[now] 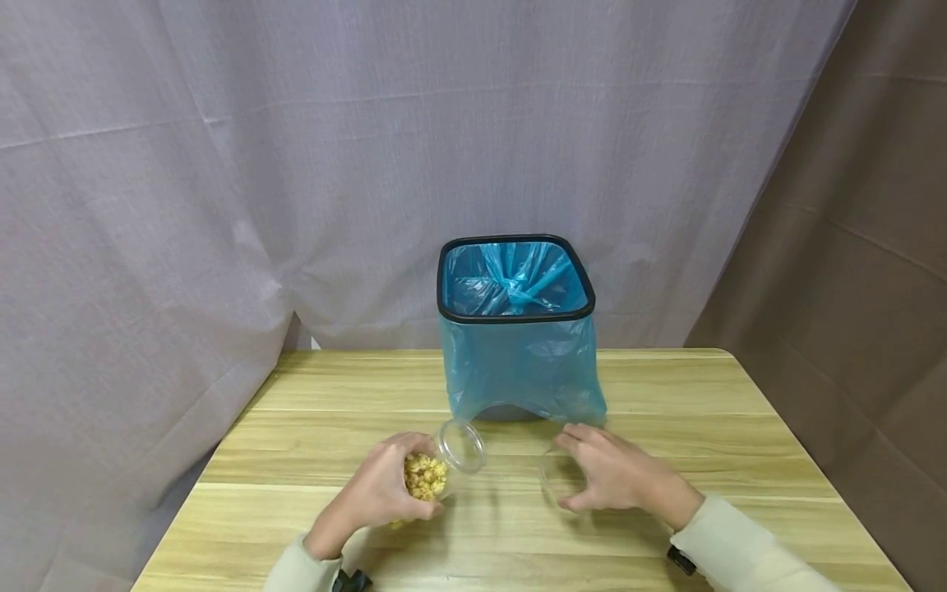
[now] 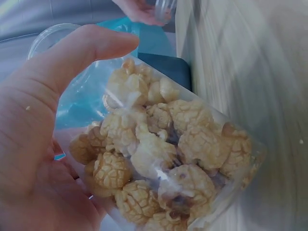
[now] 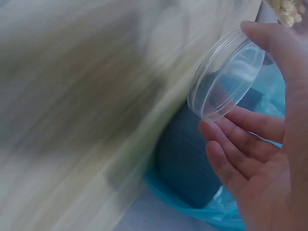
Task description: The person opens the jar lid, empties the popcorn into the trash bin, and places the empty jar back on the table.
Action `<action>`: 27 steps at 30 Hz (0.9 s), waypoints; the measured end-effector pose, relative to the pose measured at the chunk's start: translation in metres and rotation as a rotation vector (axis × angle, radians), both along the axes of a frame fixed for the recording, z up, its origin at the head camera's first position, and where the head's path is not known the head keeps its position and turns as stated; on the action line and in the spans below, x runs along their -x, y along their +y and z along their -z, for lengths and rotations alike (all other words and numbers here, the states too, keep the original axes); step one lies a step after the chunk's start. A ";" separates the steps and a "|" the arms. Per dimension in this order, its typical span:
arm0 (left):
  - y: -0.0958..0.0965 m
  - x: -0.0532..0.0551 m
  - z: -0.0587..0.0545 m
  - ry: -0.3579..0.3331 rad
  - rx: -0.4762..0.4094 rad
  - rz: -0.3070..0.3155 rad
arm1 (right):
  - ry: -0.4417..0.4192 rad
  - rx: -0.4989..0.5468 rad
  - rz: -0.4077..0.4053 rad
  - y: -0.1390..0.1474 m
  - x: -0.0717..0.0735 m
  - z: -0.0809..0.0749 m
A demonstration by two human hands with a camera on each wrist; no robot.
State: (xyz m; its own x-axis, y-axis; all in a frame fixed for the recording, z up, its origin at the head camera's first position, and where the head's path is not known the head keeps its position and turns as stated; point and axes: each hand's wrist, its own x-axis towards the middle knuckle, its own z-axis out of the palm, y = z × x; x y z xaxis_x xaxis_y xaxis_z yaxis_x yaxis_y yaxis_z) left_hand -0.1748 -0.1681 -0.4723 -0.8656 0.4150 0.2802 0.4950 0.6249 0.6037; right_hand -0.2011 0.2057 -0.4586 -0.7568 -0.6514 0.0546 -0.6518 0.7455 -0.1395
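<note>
My left hand [image 1: 385,485] grips a clear plastic jar [image 1: 460,448] round its body, thumb on one side and fingers on the other. The jar tilts, with its open mouth toward the right. Caramel popcorn [image 2: 159,149] fills its lower part, seen large in the left wrist view. In my right hand [image 1: 610,470] is a clear round lid [image 3: 226,77], pinched at its edge between thumb and fingers. The lid stands on edge, apart from the jar, and is faint in the head view.
Behind the hands, a bin with a black rim [image 1: 515,319] and a blue bag lining [image 1: 525,362] stands on the wooden table [image 1: 296,427]. Grey curtains [image 1: 355,181] hang behind and to the left, a brown one [image 1: 851,329] at the right.
</note>
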 end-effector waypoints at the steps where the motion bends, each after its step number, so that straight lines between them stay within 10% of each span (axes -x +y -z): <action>1: -0.001 0.000 0.000 -0.003 0.001 -0.006 | 0.000 -0.007 0.000 0.000 0.000 0.002; 27: -0.027 -0.002 -0.004 -0.040 0.012 -0.066 | -0.069 0.026 0.039 0.012 -0.003 0.025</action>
